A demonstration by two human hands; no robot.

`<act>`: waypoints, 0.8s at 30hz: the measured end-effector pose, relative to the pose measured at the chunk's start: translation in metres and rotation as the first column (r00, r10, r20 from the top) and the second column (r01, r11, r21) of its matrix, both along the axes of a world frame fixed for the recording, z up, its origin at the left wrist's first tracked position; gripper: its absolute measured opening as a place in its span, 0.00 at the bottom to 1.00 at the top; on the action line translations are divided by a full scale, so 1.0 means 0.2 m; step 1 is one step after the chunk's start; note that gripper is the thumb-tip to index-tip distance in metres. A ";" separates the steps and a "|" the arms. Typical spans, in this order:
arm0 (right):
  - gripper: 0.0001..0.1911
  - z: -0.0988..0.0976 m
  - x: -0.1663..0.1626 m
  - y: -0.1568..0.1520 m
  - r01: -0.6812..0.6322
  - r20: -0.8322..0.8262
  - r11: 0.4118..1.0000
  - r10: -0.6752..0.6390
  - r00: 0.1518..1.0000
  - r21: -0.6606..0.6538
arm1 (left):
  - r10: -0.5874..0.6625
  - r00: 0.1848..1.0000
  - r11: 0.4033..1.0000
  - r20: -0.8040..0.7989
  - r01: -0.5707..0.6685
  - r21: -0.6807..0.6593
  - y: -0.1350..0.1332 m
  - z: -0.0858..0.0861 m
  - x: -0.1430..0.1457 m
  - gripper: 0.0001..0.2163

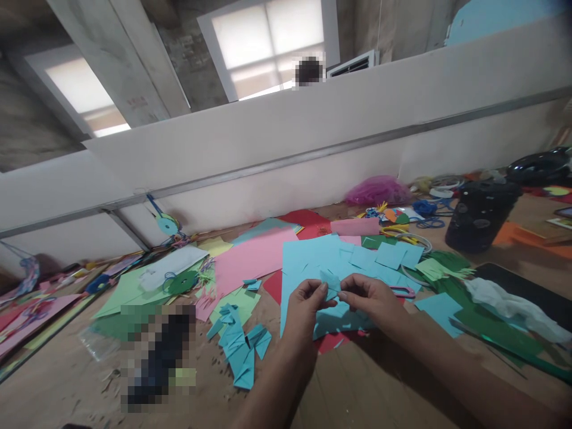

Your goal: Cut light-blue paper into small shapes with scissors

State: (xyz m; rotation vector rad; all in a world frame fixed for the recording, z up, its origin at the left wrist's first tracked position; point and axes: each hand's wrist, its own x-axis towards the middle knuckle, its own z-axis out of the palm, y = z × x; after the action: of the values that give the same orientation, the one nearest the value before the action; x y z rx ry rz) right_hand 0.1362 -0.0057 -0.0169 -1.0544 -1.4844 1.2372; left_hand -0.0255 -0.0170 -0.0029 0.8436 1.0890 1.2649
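Both hands pinch one small piece of light-blue paper [329, 285] between thumbs and fingertips. My left hand [307, 298] grips its left side, and my right hand [364, 293] has its lower right edge. Beneath them lies a large light-blue sheet [297, 262] with several small blue squares [390, 255] on its right part. A heap of folded blue paper pieces [239, 348] sits to the left of my left forearm. Close beside my right hand is a pair of scissors with a pink handle [403, 291], partly hidden.
Pink paper [250, 256] and green sheets [129, 286] spread to the left. A black cup [482, 214] stands at the right, with crumpled white tissue [513, 307] nearer. A purple bag [379, 190] rests against the white partition [268, 190]. A blurred dark object [161, 357] lies at front left.
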 end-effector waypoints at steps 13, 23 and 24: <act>0.13 0.00 0.00 0.02 0.047 -0.134 0.998 -0.050 0.990 -0.029 | -0.045 0.997 0.999 0.058 0.046 -0.009 0.01 -0.03 0.01 0.20; 0.10 0.08 0.00 -0.02 0.119 -0.140 0.993 -0.119 0.983 -0.010 | -0.122 0.992 0.990 0.021 0.121 0.070 0.02 -0.04 0.02 0.18; 0.09 0.08 0.00 -0.03 0.125 -0.150 0.992 -0.125 0.981 -0.014 | -0.119 0.993 0.991 0.018 0.118 0.070 0.01 -0.03 0.02 0.19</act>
State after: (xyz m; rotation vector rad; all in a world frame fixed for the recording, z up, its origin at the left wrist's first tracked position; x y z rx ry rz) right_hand 0.1355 -0.0109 -0.0010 -1.0183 -1.2822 1.2039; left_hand -0.0220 -0.0141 -0.0098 0.9311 0.9681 1.2151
